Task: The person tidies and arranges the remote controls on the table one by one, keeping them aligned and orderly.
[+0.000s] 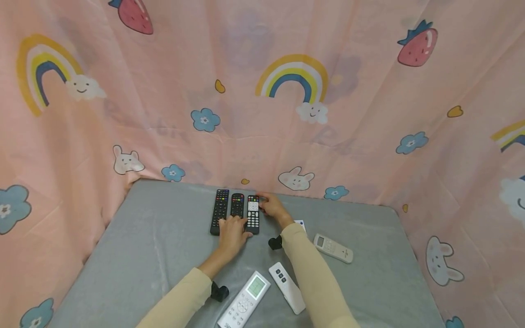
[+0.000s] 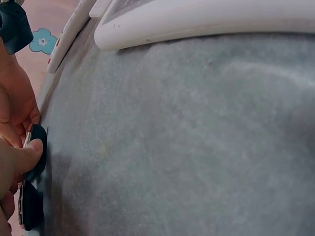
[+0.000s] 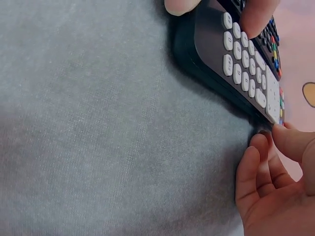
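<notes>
Three black remote controls stand side by side near the back edge of the grey surface. My left hand holds the near end of the right one, a remote control with white buttons; its thumb is at the end and a finger is at the left side. At the far right corner of the same remote, my right hand grips with thumb and fingers, as the right wrist view shows. The middle black remote control is partly covered by left-hand fingers. The longer black remote control lies at the left.
Nearer the front lie a white remote control with a screen and a slim white remote control. A beige remote control is at the right. Another white item is mostly behind the right sleeve. A pink patterned curtain hangs behind.
</notes>
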Tool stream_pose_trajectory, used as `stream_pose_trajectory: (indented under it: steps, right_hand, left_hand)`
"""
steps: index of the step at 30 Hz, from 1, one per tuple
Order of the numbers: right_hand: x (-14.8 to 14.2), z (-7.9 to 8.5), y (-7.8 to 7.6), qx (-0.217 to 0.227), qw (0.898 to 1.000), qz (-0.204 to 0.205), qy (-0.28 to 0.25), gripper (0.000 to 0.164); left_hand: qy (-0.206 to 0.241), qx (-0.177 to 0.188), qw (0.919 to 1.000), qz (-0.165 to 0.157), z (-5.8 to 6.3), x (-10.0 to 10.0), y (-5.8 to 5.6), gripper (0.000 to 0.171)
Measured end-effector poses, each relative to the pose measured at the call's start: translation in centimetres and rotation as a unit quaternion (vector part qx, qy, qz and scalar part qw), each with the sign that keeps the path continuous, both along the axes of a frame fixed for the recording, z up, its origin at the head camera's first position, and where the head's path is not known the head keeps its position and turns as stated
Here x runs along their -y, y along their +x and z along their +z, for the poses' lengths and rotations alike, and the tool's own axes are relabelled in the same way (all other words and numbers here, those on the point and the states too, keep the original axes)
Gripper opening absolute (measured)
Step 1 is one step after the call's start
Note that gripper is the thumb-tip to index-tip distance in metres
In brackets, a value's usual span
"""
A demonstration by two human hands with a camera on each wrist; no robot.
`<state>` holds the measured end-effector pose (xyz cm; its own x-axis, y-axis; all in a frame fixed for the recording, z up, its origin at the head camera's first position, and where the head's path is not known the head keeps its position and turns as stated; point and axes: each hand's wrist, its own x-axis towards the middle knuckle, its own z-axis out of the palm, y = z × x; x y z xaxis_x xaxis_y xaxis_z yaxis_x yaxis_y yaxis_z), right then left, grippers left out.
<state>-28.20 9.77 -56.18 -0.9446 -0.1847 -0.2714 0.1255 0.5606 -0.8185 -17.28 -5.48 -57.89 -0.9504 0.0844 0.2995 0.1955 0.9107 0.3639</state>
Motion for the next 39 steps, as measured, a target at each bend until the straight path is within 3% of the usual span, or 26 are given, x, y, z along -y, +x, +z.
stream_pose_trajectory:
  steps: [9,13,18,22,27,31,39]
  right_hand:
    - [-0.1,0.0,0.3,-0.001,1.0,0.003,0.015,0.048]
    - [-0.6,0.4,0.4,-0.002,1.0,-0.001,-0.01,0.05]
    - [-1.4,2.3,0.7,-0.097,0.995,-0.008,0.007,0.042]
    - [-2.1,4.5,1.7,-0.155,0.987,0.02,0.023,0.037]
    - [-3.4,5.2,4.2,-0.169,0.984,0.049,0.011,0.034]
    - [-4.8,5.3,7.3,-0.173,0.984,0.05,0.007,0.032]
    - [-8.7,4.7,14.7,-0.146,0.989,0.012,0.018,0.03]
  left_hand:
    - [0.003,-0.006,1.0,-0.007,0.1,-0.1,0.1,0.051]
    - [0.016,-0.01,0.9998,-0.01,0.5,0.0,0.2,0.054]
    - [0.04,-0.014,0.9985,-0.036,2.3,-0.1,0.1,0.051]
    - [0.062,0.005,0.9937,-0.093,3.8,-0.4,0.5,0.039]
    - [0.067,0.033,0.9789,-0.19,2.9,-1.1,1.5,0.031]
    - [0.058,0.051,0.9628,-0.259,2.2,-1.6,2.5,0.031]
    - [0.05,0.129,0.9319,-0.335,1.6,-2.5,3.9,0.036]
